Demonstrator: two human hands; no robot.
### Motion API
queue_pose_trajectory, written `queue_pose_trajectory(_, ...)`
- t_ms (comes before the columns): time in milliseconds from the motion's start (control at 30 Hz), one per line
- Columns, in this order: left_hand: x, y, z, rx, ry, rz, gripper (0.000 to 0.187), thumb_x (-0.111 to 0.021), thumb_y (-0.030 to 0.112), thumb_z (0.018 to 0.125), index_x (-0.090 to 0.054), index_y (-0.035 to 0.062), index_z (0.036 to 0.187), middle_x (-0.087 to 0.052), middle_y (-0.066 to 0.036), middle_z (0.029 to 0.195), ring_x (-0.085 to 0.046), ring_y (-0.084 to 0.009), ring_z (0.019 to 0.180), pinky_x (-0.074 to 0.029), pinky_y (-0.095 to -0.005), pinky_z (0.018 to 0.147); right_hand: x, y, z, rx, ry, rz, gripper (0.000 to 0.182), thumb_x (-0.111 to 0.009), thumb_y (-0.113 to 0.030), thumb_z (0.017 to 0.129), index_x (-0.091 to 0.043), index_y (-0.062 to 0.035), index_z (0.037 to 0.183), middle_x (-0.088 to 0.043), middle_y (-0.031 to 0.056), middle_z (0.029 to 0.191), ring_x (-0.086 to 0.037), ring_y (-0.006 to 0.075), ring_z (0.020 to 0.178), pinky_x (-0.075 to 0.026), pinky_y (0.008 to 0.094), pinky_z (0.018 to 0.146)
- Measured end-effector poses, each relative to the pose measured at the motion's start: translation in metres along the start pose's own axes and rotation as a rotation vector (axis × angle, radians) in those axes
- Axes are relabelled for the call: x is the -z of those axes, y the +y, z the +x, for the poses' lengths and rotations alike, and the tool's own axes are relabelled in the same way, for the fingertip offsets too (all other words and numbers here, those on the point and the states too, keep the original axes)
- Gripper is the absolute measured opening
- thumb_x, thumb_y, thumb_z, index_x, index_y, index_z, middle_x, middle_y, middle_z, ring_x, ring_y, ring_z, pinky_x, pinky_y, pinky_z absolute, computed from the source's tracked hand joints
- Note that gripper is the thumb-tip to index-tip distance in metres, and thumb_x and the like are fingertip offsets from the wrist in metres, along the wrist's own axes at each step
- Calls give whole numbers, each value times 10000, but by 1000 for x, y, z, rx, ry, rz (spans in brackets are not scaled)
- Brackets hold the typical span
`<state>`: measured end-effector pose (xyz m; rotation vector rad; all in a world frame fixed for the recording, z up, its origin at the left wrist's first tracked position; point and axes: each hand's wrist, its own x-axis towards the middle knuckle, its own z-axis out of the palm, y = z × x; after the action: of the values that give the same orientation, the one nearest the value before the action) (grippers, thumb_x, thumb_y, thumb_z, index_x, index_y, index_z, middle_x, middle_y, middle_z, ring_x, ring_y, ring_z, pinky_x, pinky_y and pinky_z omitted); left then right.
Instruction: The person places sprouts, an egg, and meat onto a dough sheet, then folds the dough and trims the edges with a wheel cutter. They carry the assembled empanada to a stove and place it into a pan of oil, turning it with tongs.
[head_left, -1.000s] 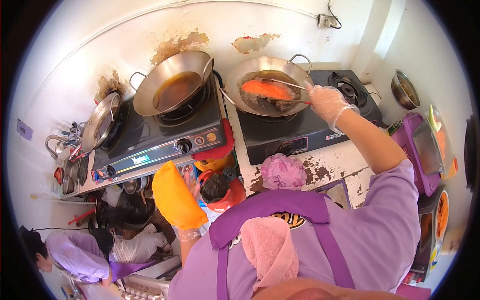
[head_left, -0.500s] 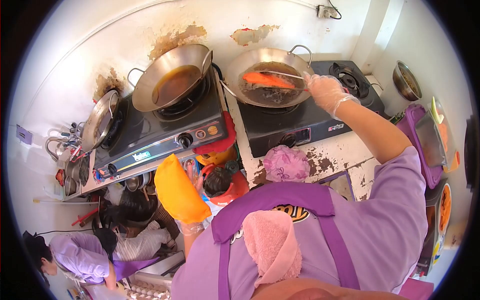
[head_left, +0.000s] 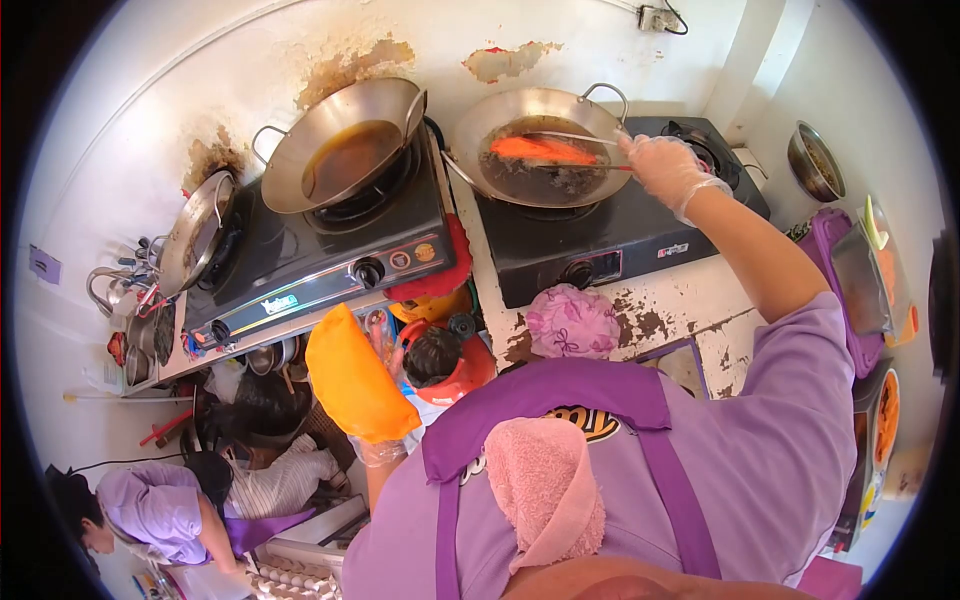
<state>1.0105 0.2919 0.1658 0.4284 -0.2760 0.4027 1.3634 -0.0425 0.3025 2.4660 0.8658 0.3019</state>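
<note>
My right hand [head_left: 664, 170], in a clear plastic glove, is closed round the handle end of tongs [head_left: 590, 168] with two long thin arms. The tongs reach into a wok [head_left: 478, 122] of bubbling oil, one arm on each side of a bright orange piece of frying food [head_left: 545, 151]. My left hand [head_left: 378, 452], also gloved, holds a large orange half-moon piece that looks like folded dough [head_left: 355, 378] low in front of the stove. That piece hides most of the left palm; some fingertips show beyond its right side.
A second wok with oil [head_left: 285, 175] and a smaller pan [head_left: 180, 240] sit on the left stove [head_left: 330, 285]. A red container [head_left: 465, 385] stands below. At left, a co-worker in purple [head_left: 160, 505] bends over. Purple tubs [head_left: 835, 270] line the right side.
My right hand has shifted slightly right with the tongs, whose arms now lie around the frying piece. That piece has moved a little right. My left hand stays nearly in place.
</note>
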Motion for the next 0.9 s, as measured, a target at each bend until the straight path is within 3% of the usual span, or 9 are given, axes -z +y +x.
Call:
queue_pose_trajectory(33,-2,-1,-1,-25,79,0,621,-360,555,924,-286,219,1441,-217,0,1525,-179,-303,1407,-156,-557,1090,-5,4,0,6,33,34,571,-579,-132,823,-373,-49,1349,-591,136,957,-643,288,836,-534,378,686)
queue_pose_trajectory(367,-8,-7,2,-4,100,-53,601,-396,510,931,-282,219,1444,-215,-13,1524,-178,-303,1406,-176,-552,1092,14,-3,-15,-111,-74,117,564,-553,-110,846,-353,-26,1366,-617,147,964,-647,299,869,-538,384,712)
queue_pose_trajectory(433,-8,-10,2,-14,208,259,597,-407,486,934,-271,214,1448,-205,-15,1527,-185,-307,1403,-183,-558,1091,9,-9,-11,-116,-37,98,510,-511,-73,865,-370,-18,1353,-620,150,966,-652,296,867,-542,379,706)
queue_pose_trajectory(467,-9,-12,3,-13,207,259,597,-407,486,934,-271,214,1448,-205,-15,1527,-185,-307,1403,-183,-558,1091,4,-11,-8,-117,-37,98,510,-511,-73,865,-370,-18,1353,-620,150,966,-652,296,867,-542,379,706)
queue_pose_trajectory(533,-10,-14,3,-5,151,-81,595,-415,466,938,-262,208,1452,-198,-15,1528,-188,-311,1401,-176,-564,1092,-4,-13,-1,-92,19,102,361,-492,-51,868,-476,-15,1227,-652,139,928,-667,286,853,-548,387,703)
queue_pose_trajectory(633,-15,-13,2,14,140,-144,601,-415,470,937,-260,204,1452,-199,-16,1527,-189,-312,1401,-172,-567,1092,-4,-16,6,-91,28,172,348,-485,-54,876,-480,-9,1221,-658,150,930,-666,291,867,-542,383,716)
queue_pose_trajectory(733,-13,-12,1,2,127,-69,600,-414,473,937,-260,205,1452,-200,-16,1527,-187,-313,1402,-176,-559,1094,-6,-17,16,-92,1,195,462,-469,-52,880,-384,-2,1331,-625,158,957,-663,292,836,-544,376,691)
queue_pose_trajectory(867,-9,-13,1,-4,144,-196,603,-412,474,936,-255,206,1453,-194,-15,1529,-177,-313,1405,-166,-558,1096,-8,-18,21,-89,2,158,464,-464,-56,881,-383,-7,1335,-630,150,958,-664,285,835,-544,371,691)
queue_pose_trajectory(900,-9,-12,1,1,170,59,604,-413,472,936,-253,206,1454,-190,-13,1531,-172,-312,1407,-160,-556,1097,-10,-16,22,-71,17,131,467,-462,-58,879,-381,-9,1337,-630,146,952,-665,281,833,-545,368,689)
